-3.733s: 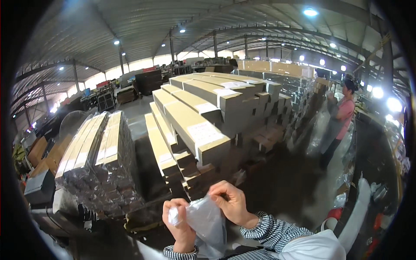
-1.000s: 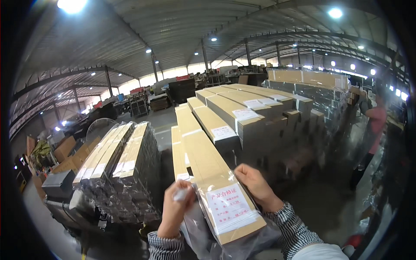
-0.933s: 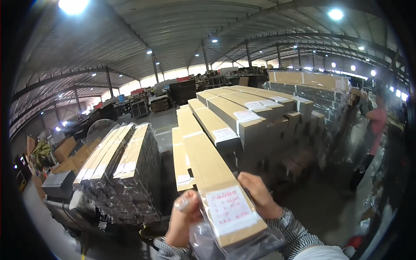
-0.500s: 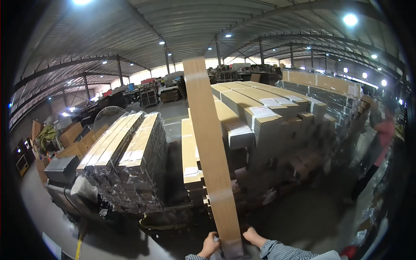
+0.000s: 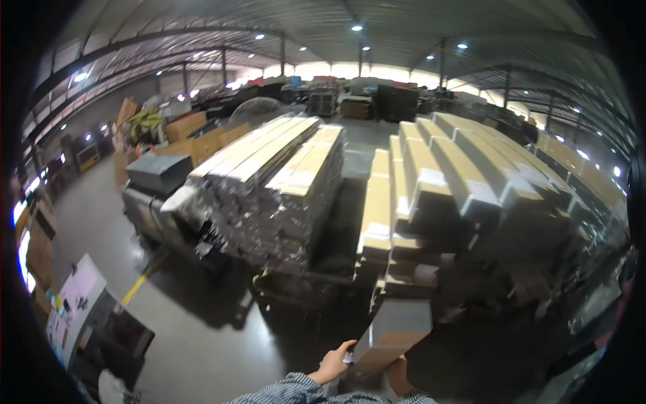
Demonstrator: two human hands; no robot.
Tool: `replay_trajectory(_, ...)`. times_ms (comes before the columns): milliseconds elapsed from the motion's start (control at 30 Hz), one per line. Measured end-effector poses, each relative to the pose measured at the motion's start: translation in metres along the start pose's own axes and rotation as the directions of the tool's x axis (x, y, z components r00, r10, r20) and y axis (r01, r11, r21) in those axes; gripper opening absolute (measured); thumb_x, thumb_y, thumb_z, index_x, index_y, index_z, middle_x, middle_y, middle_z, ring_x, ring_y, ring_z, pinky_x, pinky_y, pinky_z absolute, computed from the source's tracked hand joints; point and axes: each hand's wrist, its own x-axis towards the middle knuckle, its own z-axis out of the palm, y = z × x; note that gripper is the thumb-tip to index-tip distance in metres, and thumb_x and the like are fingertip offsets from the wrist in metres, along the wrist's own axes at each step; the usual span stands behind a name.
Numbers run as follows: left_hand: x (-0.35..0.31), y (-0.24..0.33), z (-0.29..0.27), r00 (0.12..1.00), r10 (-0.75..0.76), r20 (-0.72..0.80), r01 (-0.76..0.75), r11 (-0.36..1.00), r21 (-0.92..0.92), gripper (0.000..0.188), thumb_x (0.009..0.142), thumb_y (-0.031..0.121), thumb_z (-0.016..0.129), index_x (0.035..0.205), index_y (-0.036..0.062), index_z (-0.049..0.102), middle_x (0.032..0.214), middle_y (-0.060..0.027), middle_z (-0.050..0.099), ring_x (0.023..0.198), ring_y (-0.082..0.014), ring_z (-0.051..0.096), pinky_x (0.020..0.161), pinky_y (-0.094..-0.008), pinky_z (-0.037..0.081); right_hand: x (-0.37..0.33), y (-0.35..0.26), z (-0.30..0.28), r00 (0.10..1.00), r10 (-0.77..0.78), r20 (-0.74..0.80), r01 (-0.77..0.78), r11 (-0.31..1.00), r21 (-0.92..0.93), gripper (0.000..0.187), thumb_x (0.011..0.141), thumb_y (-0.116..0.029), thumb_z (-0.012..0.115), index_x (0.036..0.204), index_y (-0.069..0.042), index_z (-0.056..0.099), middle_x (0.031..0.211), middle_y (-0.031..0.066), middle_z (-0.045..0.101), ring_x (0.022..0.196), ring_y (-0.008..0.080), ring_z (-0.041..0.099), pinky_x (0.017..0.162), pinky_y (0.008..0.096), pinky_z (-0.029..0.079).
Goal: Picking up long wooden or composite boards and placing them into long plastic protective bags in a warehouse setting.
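Note:
A long narrow carton, tan with a grey end, is between my hands at the bottom middle, tilted so that its far end shows foreshortened. My left hand grips its left side with the fingers closed; a small white bit shows by the fingertips. My right hand holds the right side from below, its fingers partly hidden by the carton. Just beyond stands a stepped stack of similar long tan cartons with white labels on their near ends.
Left of the stack is a pile of long cartons in clear film. A dark grey box sits farther left. At lower left is a table with a pale top, and a yellow line marks the floor. More wrapped cartons stand at right.
The long carton has swung from pointing far upward to a low, foreshortened position in my hands. My view has turned left, and the person at the right is hardly visible.

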Motion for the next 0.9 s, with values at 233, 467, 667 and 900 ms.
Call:
replay_trajectory(233, -0.003, 0.004, -0.043, 0.999, 0.045, 0.002, -0.045, 0.998, -0.042, 0.062, 0.076, 0.001, 0.063, 0.135, 0.0156, 0.052, 0.109, -0.0162, 0.069, 0.090, -0.0374, 0.069, 0.078, -0.0378, 0.054, 0.001, -0.077, 0.058, 0.992, 0.124, -0.024, -0.125, 0.953, -0.275, 0.008, 0.092, 0.002, 0.054, 0.091, -0.006, 0.054, 0.076, -0.0021, 0.053, 0.071, 0.0074, 0.051, 0.066, 0.0248, 0.043)
replay_trajectory(467, -0.019, 0.144, -0.170, 0.940, 0.318, 0.126, -0.061, 0.520, -0.852, 0.023, 0.096, 0.018, 0.063, 0.114, 0.0045, 0.056, 0.078, 0.0010, 0.056, 0.057, -0.0032, 0.048, 0.049, -0.0181, 0.038, -0.031, -0.160, 0.133, 0.866, -0.380, 0.325, 0.368, 0.924, 0.102, 0.067, 0.080, -0.016, 0.078, 0.132, -0.001, 0.040, 0.128, 0.0122, 0.052, 0.121, 0.0215, 0.051, 0.102, 0.0393, 0.043)
replay_trajectory(667, -0.025, 0.218, -0.268, 0.502, 0.795, -0.339, -0.133, -0.317, -0.939, 0.043, 0.102, 0.024, 0.050, 0.142, 0.0143, 0.036, 0.067, 0.0028, 0.055, 0.044, -0.0065, 0.046, 0.051, -0.0225, 0.048, -0.053, 0.015, 0.149, 0.809, 0.105, 0.578, 0.202, 0.874, -0.442, 0.080, 0.069, -0.023, 0.088, 0.132, -0.001, 0.045, 0.126, 0.0087, 0.057, 0.112, 0.0208, 0.058, 0.097, 0.0388, 0.046)
replay_trajectory(900, 0.018, 0.127, -0.296, 0.884, 0.065, -0.463, -0.437, 0.469, -0.768, 0.026, 0.101, 0.019, 0.055, 0.122, 0.0041, 0.056, 0.067, -0.0004, 0.054, 0.050, -0.0038, 0.040, 0.043, -0.0177, 0.029, 0.078, -0.030, 0.221, 0.934, -0.131, 0.332, 0.232, 0.930, -0.285, 0.070, 0.072, -0.020, 0.086, 0.130, -0.003, 0.050, 0.120, 0.0068, 0.060, 0.110, 0.0197, 0.057, 0.096, 0.0354, 0.046)
